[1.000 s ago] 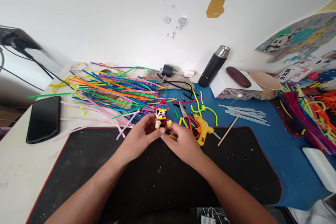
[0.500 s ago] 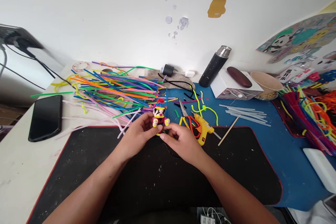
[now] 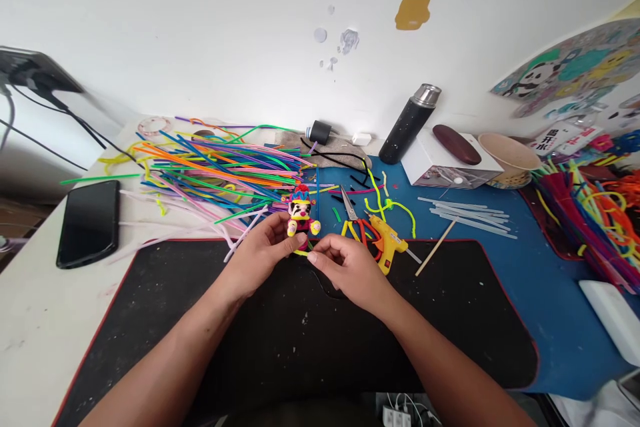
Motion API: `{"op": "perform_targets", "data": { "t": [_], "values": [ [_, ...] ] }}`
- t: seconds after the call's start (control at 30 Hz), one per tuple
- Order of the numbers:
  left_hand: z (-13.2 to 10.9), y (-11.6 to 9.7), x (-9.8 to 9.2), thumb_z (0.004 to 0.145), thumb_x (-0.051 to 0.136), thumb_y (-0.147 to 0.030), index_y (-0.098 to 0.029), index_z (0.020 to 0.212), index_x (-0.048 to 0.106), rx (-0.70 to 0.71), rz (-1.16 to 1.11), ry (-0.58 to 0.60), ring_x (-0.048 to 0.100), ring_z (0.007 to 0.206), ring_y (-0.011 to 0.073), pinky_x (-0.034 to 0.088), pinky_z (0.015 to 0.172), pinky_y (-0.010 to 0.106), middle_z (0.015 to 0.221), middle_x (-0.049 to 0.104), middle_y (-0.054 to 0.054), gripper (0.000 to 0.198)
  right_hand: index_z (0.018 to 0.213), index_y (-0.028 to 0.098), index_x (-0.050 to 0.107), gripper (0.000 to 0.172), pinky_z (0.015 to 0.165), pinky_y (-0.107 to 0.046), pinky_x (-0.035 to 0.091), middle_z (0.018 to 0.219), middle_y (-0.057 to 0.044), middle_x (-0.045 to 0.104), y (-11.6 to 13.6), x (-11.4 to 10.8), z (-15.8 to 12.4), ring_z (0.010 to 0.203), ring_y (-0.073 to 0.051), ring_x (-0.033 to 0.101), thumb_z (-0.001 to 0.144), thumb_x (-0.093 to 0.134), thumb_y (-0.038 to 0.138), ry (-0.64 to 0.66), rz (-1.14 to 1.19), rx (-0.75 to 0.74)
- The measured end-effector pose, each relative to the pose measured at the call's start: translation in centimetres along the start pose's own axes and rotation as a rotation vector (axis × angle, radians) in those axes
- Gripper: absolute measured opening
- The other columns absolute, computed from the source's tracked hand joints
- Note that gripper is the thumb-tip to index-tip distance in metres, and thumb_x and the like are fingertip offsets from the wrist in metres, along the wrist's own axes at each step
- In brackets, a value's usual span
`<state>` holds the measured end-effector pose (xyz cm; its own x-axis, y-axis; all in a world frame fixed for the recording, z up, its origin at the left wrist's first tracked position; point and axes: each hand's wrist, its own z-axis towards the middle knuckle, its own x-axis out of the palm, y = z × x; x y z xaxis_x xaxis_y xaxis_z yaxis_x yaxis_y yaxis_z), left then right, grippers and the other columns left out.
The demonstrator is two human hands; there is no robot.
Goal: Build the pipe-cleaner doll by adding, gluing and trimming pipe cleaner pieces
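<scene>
A small figure (image 3: 301,212) with a white-and-black face, a blue-and-red hat and yellow-trimmed paws is held upright above the rear edge of the black mat. My left hand (image 3: 263,250) is closed on its lower left side, the thumb across the front. At its base a bright yellow strip (image 3: 301,253) sticks out to the right. The thumb and fingers of my right hand (image 3: 350,270) pinch the end of this strip. Fingertips of both hands partly hide the figure's lower body.
Colourful pipe cleaners (image 3: 225,167) lie in a heap behind and left. Pliers (image 3: 363,233), a yellow glue gun (image 3: 389,243), glue sticks (image 3: 470,215) and a wooden stick (image 3: 435,248) are on the right. Further out are a phone (image 3: 89,223) and a black flask (image 3: 410,123).
The figure has shifted slightly left with my left hand. My right hand has drawn a little away from the figure's body, and more of the yellow strip shows between the hands.
</scene>
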<state>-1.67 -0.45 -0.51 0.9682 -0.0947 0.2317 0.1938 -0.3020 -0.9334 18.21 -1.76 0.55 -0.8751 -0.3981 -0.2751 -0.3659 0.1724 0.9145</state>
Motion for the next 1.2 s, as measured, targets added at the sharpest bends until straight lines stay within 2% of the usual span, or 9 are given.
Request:
{"op": "perform_targets", "data": {
  "t": [0.23, 0.43, 0.73, 0.9, 1.2],
  "values": [
    [0.2, 0.6, -0.5, 0.077, 0.092, -0.043, -0.022, 0.111, 0.075, -0.054, -0.028, 0.027, 0.068, 0.099, 0.0240, 0.047, 0.074, 0.029, 0.108, 0.077, 0.006, 0.044, 0.085, 0.022, 0.067, 0.022, 0.050, -0.027, 0.035, 0.061, 0.006, 0.054, 0.6, -0.2, -0.1, 0.047, -0.011, 0.047, 0.095, 0.068, 0.042, 0.007, 0.055, -0.001],
    [0.2, 0.8, -0.5, 0.073, 0.094, -0.040, -0.021, 0.112, 0.077, -0.105, -0.109, 0.044, 0.068, 0.099, 0.0239, 0.046, 0.076, 0.030, 0.111, 0.079, 0.006, 0.046, 0.084, 0.022, 0.066, 0.024, 0.050, -0.027, 0.035, 0.055, 0.007, 0.052, 0.7, -0.3, 0.2, 0.046, -0.012, 0.047, 0.094, 0.069, 0.044, 0.009, 0.062, -0.005],
    [0.2, 0.3, -0.2, 0.064, 0.099, -0.037, -0.020, 0.110, 0.079, -0.170, -0.205, 0.034, 0.070, 0.095, 0.0251, 0.047, 0.078, 0.031, 0.107, 0.080, 0.008, 0.053, 0.084, 0.021, 0.063, 0.029, 0.045, -0.025, 0.031, 0.061, 0.008, 0.053, 0.6, -0.4, 0.4, 0.043, -0.009, 0.047, 0.092, 0.070, 0.048, 0.043, 0.176, 0.028],
    [0.0, 0.2, -0.3, 0.068, 0.097, -0.037, -0.020, 0.109, 0.080, -0.176, -0.234, 0.063, 0.071, 0.096, 0.0248, 0.049, 0.082, 0.032, 0.107, 0.080, 0.007, 0.047, 0.083, 0.021, 0.063, 0.032, 0.045, -0.025, 0.032, 0.060, 0.008, 0.052, 0.5, -0.6, 0.5, 0.043, -0.009, 0.047, 0.090, 0.072, 0.051, 0.047, 0.184, 0.032],
    [0.0, 0.6, -0.4, 0.075, 0.095, -0.032, -0.020, 0.111, 0.081, -0.202, -0.304, 0.102, 0.066, 0.088, 0.0189, 0.049, 0.074, 0.027, 0.104, 0.079, 0.008, 0.041, 0.084, 0.021, 0.063, 0.037, 0.044, -0.024, 0.030, 0.061, 0.009, 0.051, -0.6, -0.4, 0.8, 0.042, -0.008, 0.047, 0.090, 0.075, 0.055, 0.075, 0.260, 0.036]
  ]
}}
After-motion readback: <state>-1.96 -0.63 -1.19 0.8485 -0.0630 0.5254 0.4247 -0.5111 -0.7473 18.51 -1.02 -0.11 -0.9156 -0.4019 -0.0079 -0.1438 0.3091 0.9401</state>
